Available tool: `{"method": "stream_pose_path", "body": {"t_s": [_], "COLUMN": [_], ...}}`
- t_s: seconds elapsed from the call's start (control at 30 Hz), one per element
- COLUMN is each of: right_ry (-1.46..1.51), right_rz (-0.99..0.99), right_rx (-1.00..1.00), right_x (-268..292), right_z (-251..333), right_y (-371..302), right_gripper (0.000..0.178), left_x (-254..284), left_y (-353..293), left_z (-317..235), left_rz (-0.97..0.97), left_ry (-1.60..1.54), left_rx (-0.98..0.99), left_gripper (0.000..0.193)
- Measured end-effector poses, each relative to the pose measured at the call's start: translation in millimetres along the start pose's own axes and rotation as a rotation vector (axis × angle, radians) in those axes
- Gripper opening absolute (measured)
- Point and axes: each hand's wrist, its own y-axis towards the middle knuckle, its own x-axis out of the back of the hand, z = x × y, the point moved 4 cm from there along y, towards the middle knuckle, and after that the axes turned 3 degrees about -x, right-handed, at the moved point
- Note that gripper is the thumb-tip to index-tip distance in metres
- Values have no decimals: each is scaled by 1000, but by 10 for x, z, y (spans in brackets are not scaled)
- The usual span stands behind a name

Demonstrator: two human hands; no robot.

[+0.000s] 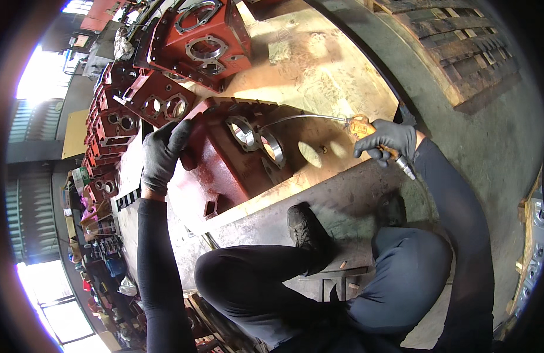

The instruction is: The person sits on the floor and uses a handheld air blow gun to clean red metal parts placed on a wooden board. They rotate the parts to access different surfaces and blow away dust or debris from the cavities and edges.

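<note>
My right hand [392, 141], in a dark glove, is closed round a yellow air blow gun [360, 126]. Its long, thin, curved metal nozzle [307, 116] extends left, and the tip is beside the machined round openings of a red cast housing [225, 156]. A metal hose fitting [406, 169] sticks out below that hand. The housing lies tilted on a wooden board, its openings facing right. At its upper left edge my gloved left hand [165, 156] is closed, with fingers bent over the rim; part of that grip is hidden.
A larger red housing [204, 47] stands at the far side of the wooden board [307, 65]. More red castings [110, 120] line up at left. Wooden pallets [460, 47] lie at far right. My knees and shoe [307, 229] are close to the board's near edge.
</note>
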Motion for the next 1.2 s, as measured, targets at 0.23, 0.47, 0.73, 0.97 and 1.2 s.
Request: {"method": "stream_pose_path", "body": {"t_s": [0.23,0.47,0.73,0.97,1.2], "right_ry": [69,87,91,63,143], "right_rz": [-97,-81,-56,-36,-1], "right_rx": [-3,-25,-30,-31,10], "right_x": [167,134,90,119,16], "right_z": [-345,-667,-828,-685,-782], "right_y": [-68,21,211,308,186], "right_gripper": [23,23,27,23,18], "left_x": [-19,-51,-64,-57,-22], "left_y": [-16,11,10,-8,5], "left_z": [30,115,129,68,73], "left_rz": [41,10,17,-19,88], "left_ry": [-145,-107,-98,-125,-53], "left_rx": [57,4,-3,-2,70], "left_gripper": [56,59,57,53,62]}}
